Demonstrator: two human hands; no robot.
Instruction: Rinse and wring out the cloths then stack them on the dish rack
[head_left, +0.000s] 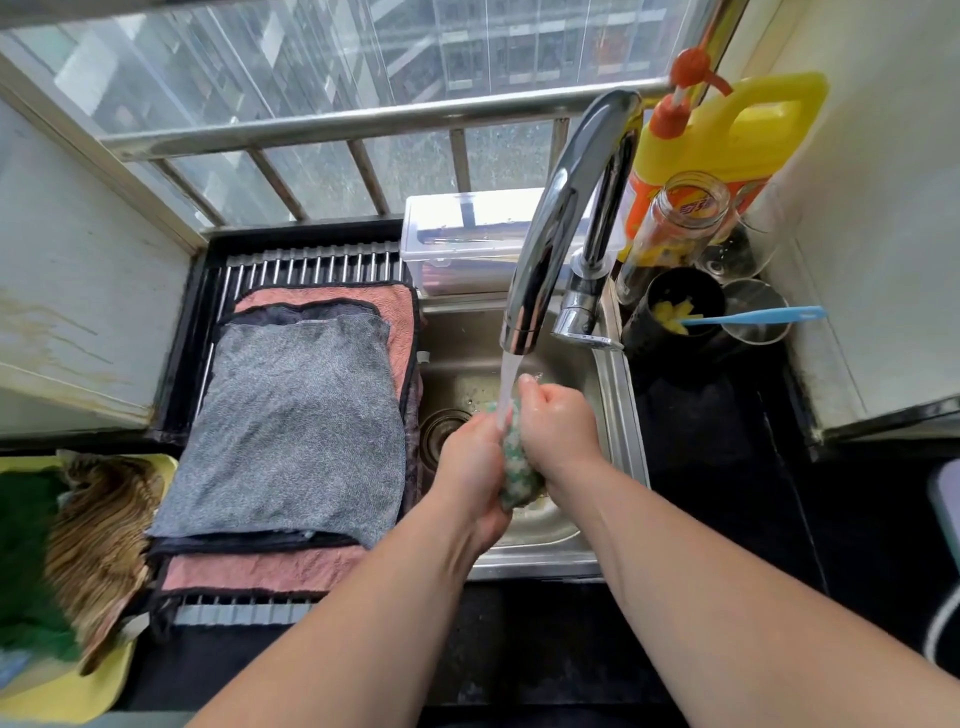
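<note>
Single view, head-worn, wide-angle. Looks forward and steeply down, close over small stainless steel sink (535, 566). Curved chrome tap (561, 208) near centre. Barred glass window (311, 78) across top. Black worktop (727, 493) on right. Wearer's bare forearms (727, 597) reach in from bottom edge. Straight lines bow toward frame edges.
</note>
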